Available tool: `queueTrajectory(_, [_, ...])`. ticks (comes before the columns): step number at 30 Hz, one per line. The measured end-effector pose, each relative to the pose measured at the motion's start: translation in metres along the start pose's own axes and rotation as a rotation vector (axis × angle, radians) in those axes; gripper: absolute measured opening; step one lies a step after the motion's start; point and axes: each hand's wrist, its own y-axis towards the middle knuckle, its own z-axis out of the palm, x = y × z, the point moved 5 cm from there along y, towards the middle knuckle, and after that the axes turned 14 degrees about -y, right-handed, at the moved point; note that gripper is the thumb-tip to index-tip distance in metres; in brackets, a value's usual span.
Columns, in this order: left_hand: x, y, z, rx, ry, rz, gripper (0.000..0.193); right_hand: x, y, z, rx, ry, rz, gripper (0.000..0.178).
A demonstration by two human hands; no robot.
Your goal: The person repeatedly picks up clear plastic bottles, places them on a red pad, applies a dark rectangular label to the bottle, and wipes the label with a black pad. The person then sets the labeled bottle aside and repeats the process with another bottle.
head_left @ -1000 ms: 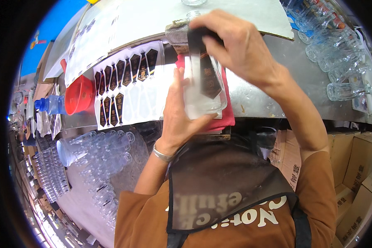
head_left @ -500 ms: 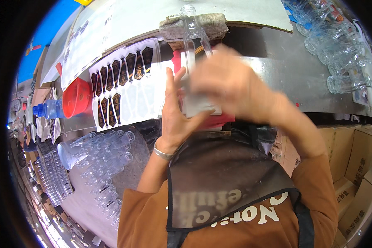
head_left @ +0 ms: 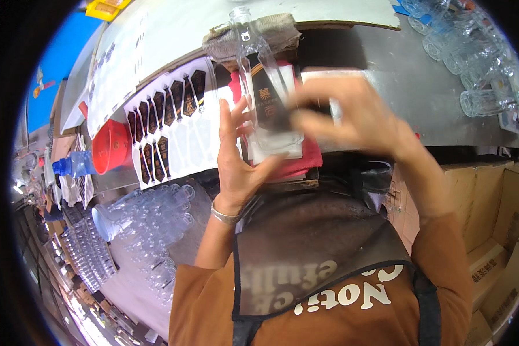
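Note:
A clear glass bottle (head_left: 252,43) lies with its neck on a folded cloth pad (head_left: 279,32) and its base toward me. A dark, pointed label (head_left: 265,95) with gold lettering is on its upper face. My left hand (head_left: 236,158) holds the lower end of the bottle, fingers along the left side and thumb by the base. My right hand (head_left: 340,109) is over the bottle's right side, its fingers beside the label and smeared by motion. White sheets and a red cloth (head_left: 311,153) lie under the bottle.
Left of the bottle lies a sheet of dark labels (head_left: 173,130), some spots bare. Beyond it stand a red container (head_left: 111,147) and a blue-capped bottle (head_left: 75,165). Clear glassware (head_left: 155,216) is grouped lower left, more glassware (head_left: 461,63) upper right. Cardboard boxes (head_left: 473,202) stand lower right.
My right hand has moved right, off the middle of the bottle, uncovering the label's lettering. My left hand stays at the bottle's lower end. The view has shifted slightly.

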Motion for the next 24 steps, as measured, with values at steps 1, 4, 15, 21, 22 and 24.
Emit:
queueTrajectory(1, [-0.007, 0.002, 0.002, 0.009, 0.007, 0.0, 0.126, -0.023, 0.018, -0.003, -0.237, -0.027, -0.048, 0.022])
queueTrajectory(4, [-0.016, 0.005, 0.004, 0.001, 0.035, -0.008, 0.127, -0.031, 0.049, -0.027, -0.38, -0.142, 0.12, 0.019])
queueTrajectory(15, [-0.029, 0.013, 0.016, -0.046, 0.095, 0.022, 0.125, -0.039, -0.046, 0.017, 0.013, 0.808, 0.64, 0.046])
queueTrajectory(21, [-0.032, 0.013, 0.011, -0.03, -0.117, 0.061, 0.105, -0.011, -0.032, 0.037, 0.109, 0.573, 0.619, 0.046])
queueTrajectory(22, [-0.034, 0.011, 0.008, -0.055, 0.058, 0.121, 0.099, -0.004, -0.03, 0.03, 0.047, 0.354, 0.536, 0.04])
queueTrajectory(24, [-0.018, 0.006, 0.009, 0.026, 0.271, 0.187, 0.1, 0.002, -0.036, 0.027, 0.035, 0.065, 0.499, 0.037])
